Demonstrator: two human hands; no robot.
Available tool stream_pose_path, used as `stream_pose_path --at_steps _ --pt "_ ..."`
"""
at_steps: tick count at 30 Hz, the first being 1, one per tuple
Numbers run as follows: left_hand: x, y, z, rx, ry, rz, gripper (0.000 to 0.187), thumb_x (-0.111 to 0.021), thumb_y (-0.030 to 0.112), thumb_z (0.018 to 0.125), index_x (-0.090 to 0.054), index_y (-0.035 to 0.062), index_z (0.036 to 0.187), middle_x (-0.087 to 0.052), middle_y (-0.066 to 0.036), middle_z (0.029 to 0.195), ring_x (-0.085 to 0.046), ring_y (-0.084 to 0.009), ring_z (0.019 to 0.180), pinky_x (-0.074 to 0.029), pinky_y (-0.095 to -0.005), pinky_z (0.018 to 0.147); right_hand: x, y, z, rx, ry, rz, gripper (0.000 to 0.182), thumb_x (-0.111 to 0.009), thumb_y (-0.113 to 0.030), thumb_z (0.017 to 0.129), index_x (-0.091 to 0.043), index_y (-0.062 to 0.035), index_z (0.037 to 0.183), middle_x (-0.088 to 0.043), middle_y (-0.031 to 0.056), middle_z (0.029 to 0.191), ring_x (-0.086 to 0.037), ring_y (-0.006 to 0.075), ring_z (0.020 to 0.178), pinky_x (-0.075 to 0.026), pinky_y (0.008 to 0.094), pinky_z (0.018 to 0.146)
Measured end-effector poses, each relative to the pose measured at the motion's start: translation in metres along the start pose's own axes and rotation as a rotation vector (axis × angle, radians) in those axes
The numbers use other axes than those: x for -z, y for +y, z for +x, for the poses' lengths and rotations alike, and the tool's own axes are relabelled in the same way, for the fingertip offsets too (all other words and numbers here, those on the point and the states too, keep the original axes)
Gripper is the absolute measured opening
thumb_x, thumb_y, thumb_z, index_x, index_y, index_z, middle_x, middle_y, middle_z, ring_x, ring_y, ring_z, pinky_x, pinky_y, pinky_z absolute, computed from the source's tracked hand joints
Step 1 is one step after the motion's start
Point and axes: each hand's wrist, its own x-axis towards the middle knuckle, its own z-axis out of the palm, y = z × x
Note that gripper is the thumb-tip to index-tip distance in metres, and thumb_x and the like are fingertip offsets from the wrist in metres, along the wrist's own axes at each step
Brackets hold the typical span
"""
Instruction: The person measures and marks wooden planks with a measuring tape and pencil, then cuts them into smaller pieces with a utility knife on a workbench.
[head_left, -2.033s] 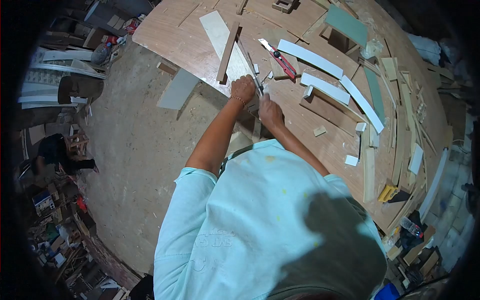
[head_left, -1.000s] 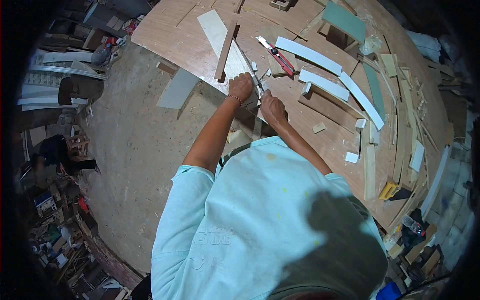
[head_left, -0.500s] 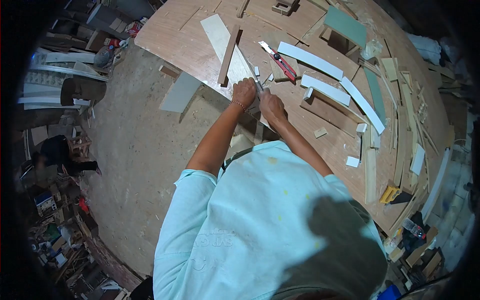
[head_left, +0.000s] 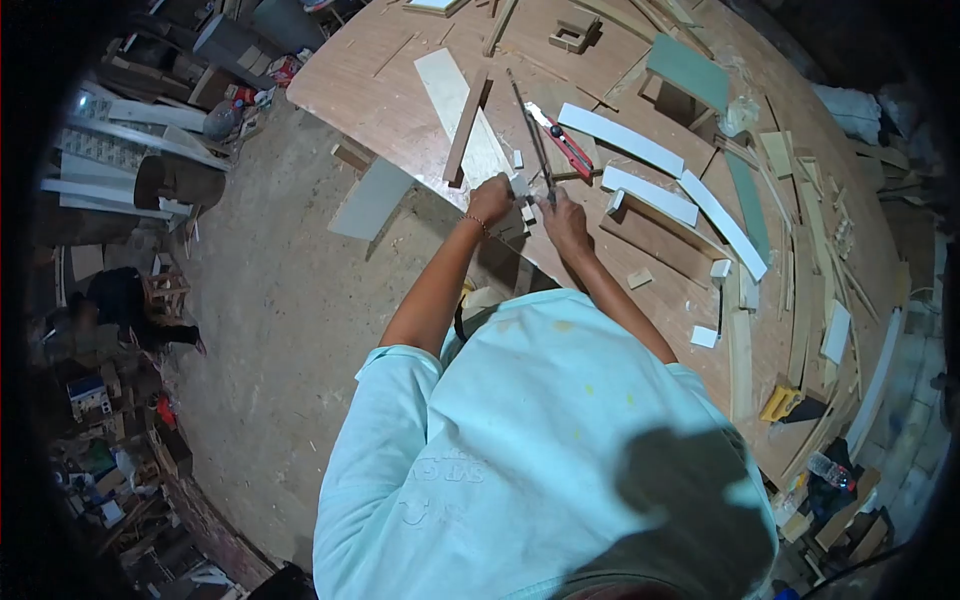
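My left hand [head_left: 490, 200] is closed with its fingertips on a small white block [head_left: 518, 186], at the near end of a pale flat board [head_left: 441, 78]. In my right hand [head_left: 568, 228] is a long, thin, dark metal tool [head_left: 530, 122], pointing away over the table; its exact kind is unclear. Just right of the tool lies a red utility knife [head_left: 570, 152]. A brown wooden strip [head_left: 466, 135] rests across the pale board. Small white offcuts [head_left: 518, 158] are scattered close to my hands.
White curved pieces [head_left: 622, 138] lie to the right on the wooden table [head_left: 345, 75]. Beyond them are a green-topped piece [head_left: 690, 72], long wood strips [head_left: 800, 300] and a yellow-handled saw [head_left: 782, 403]. A person [head_left: 120, 305] sits low at the far left.
My right hand has moved right, lifting the long tool away from the board into fuller view. My left hand has shifted slightly nearer, and the small white block now shows at its fingertips.
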Motion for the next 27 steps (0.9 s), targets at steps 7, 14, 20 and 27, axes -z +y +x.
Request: stream_pose_path --at_steps 7,14,20,27 --pt "-0.030 0.009 -0.021 0.207 0.085 -0.620 0.024 -0.056 0.022 0.078 -0.047 0.0005 0.083 -0.049 -0.007 0.070 -0.047 -0.0135 0.057 -0.044 -0.0303 0.052 0.019 -0.007 -0.006 0.042 0.127 0.224 0.021 -0.054 -0.020 0.075 -0.057 0.0004 0.078 -0.057 0.0194 0.064 -0.058 0.0333 0.063 -0.044 0.0391 0.059" --pt "-0.014 0.049 -0.046 0.262 0.045 -1.287 0.016 -0.038 0.009 0.086 -0.037 0.0026 0.101 -0.051 -0.008 0.092 -0.057 -0.0166 0.079 -0.049 -0.0278 0.059 0.036 -0.038 -0.006 -0.090 0.030 0.477 0.023 -0.057 -0.020 0.074 -0.058 0.0027 0.080 -0.057 0.0122 0.055 -0.058 0.0194 0.048 -0.044 0.0294 0.044" --pt "-0.030 0.031 -0.037 0.035 0.152 -0.998 0.021 -0.036 0.010 0.088 -0.039 0.0024 0.107 -0.050 -0.007 0.095 -0.052 -0.0141 0.085 -0.046 -0.0280 0.069 0.039 -0.058 0.004 -0.063 0.018 0.330 0.025 -0.060 -0.025 0.071 -0.060 0.0003 0.073 -0.057 0.0133 0.057 -0.057 0.0223 0.052 -0.043 0.0330 0.051" --pt "0.018 0.027 -0.039 0.005 0.177 -1.028 0.028 -0.044 0.008 0.084 -0.042 -0.0014 0.109 -0.050 -0.006 0.097 -0.047 -0.0112 0.088 -0.040 -0.0238 0.077 0.021 -0.076 0.018 -0.013 0.158 0.370 0.018 -0.061 -0.017 0.071 -0.061 0.0011 0.073 -0.053 0.0050 0.051 -0.050 0.0097 0.044 -0.038 0.0243 0.041"
